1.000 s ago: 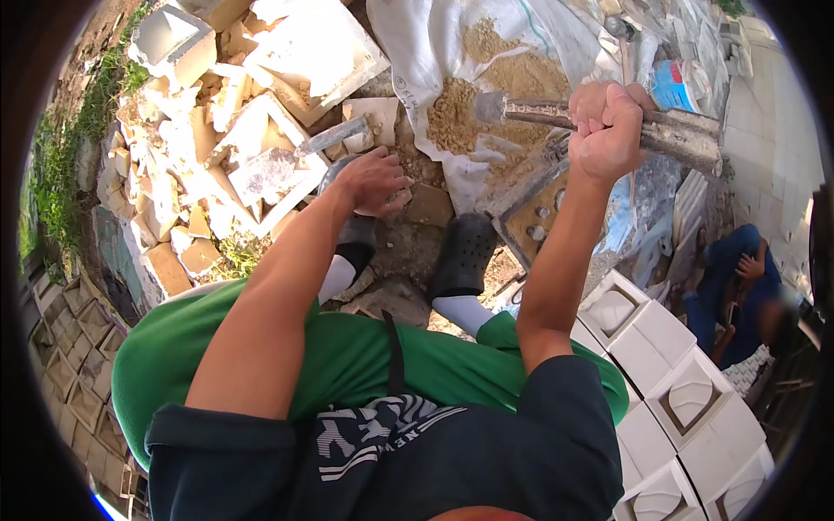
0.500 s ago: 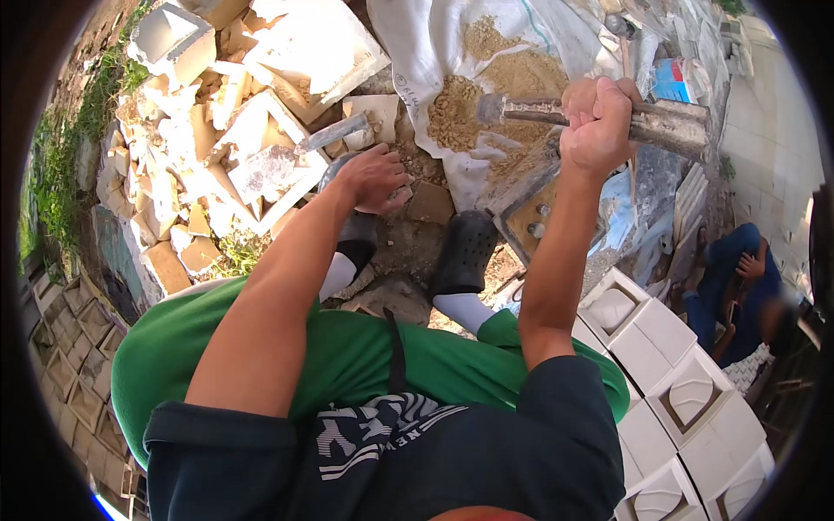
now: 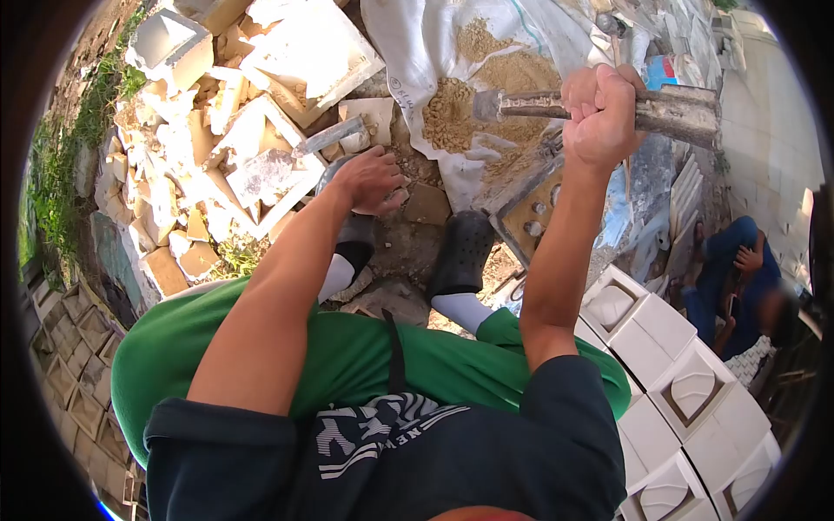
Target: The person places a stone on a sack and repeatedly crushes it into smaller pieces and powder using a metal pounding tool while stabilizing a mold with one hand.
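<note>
Crusted bar tool [image 3: 678, 113] at 1-2 o'clock, right grip [image 3: 601, 111] clamped mid-length: likely stiff, heavier toward its thick 3-o'clock end, best held there mid-length; left grip [image 3: 373, 182], 11 o'clock, can't tell.

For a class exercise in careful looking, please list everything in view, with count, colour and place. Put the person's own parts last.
Long tool: 1, grey-brown, upper right
Sheet: 1, white, top centre
Sandy powder: uncounted, tan, on the sheet
Broken pieces: many, cream and tan, upper left
Bar: 1, grey, beside the broken pieces
Printed item: 1, blue and red, beyond the long tool
Patterned blocks: several, white, lower right
Stacked blocks: many, brownish, lower left
Plants: uncounted, green, left edge
Other person: 1, dark-blue clothes, right edge
Left hand: 1, bare, near the bar
Right hand: 1, bare, gripping the long tool
Shoes: 2, dark, centre
Trousers: green, lower centre
Shirt: 1, dark, bottom
</note>
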`<state>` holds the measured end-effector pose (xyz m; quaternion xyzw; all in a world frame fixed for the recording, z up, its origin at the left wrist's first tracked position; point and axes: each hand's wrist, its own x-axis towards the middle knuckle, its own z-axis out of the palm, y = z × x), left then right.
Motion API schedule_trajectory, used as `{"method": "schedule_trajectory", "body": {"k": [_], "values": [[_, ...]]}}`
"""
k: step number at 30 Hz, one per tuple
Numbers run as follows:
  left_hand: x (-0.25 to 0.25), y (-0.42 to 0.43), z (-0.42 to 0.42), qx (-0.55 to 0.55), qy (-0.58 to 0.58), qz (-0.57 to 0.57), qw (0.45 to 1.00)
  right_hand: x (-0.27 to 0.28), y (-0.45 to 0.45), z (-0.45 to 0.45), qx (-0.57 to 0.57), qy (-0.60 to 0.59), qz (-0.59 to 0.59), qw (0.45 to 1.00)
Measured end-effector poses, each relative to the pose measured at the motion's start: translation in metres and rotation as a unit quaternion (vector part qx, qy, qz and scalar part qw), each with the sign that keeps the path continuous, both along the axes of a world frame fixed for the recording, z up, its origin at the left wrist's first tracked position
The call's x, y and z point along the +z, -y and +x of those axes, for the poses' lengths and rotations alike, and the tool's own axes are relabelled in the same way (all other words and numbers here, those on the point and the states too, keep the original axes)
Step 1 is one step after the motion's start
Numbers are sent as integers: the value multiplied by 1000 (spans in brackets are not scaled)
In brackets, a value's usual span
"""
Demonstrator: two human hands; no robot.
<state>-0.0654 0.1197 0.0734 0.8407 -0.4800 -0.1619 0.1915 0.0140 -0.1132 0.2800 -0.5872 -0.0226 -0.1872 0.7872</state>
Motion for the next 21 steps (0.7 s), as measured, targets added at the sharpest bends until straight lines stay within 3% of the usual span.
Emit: {"method": "schedule_trajectory", "body": {"k": [3,6,10,13,16,19,21], "values": [[-1,-2,0,-8,13,19,1000,-25,0,-4,7,-5,46,999],[-4,-4,-4,-1,11,-28,1000,-125,-7,-9,-11,-42,-11,999],[-3,-2,-9,-4,10,-19,1000,-106,-3,1,41,-80,32,995],[0,-3,-1,5,4,-8,1000,-45,-10,-6,61,-70,-31,995],[-2,-2,-3,6,4,-14,1000,-6,-16,-16,39,-40,-10,998],[-3,-3,-2,9,12,-22,1000,-22,-26,-23,57,-31,-37,997],[-1,-4,-3,5,14,-27,1000,-96,-39,-23,43,-12,-77,996]]}}
